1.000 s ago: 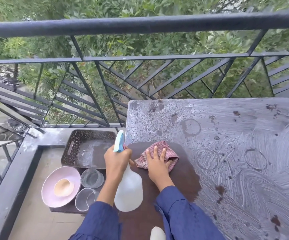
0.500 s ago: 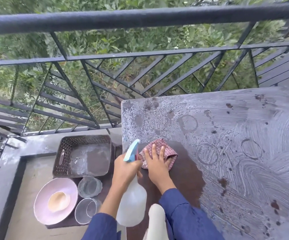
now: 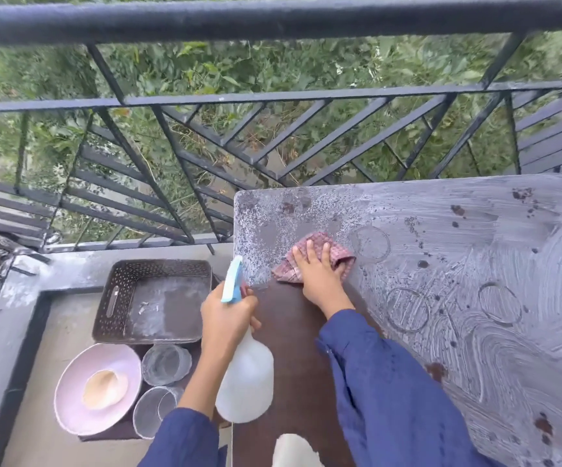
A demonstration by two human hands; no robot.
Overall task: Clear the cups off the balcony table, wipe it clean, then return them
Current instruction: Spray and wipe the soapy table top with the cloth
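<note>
1. The wiping step is in hand. The cups (image 3: 167, 364) are already off the table (image 3: 458, 332); both stand on a low dark surface to its left, between a basket (image 3: 154, 299) and a bowl (image 3: 97, 389), their mouths facing up toward the camera.
2. The right hand (image 3: 320, 269) lies flat on a checked cloth (image 3: 332, 246), fingers spread and straight, pressing it onto the table near the far left corner.
3. The left hand (image 3: 227, 318) curls round the neck of a spray bottle (image 3: 246, 379), held over the table's left edge.
4. The bottle's long axis runs from the person's body outward. Its base is nearest the person and its blue nozzle points away, toward the filmy far left corner and the rail (image 3: 273, 20).
5. A dark brown strip from the near edge up to the cloth looks clean. Everything to the right is under a whitish smeared film with ring marks and dark spots, so I judge the wipe less than half done.
6. The next move likely calls for firm, overlapping strokes to the right, across the rings. A fresh spray where the film looks dry would help, and the cloth may need refolding once soiled.
7. The cups go back only when the whole top is dark.
</note>
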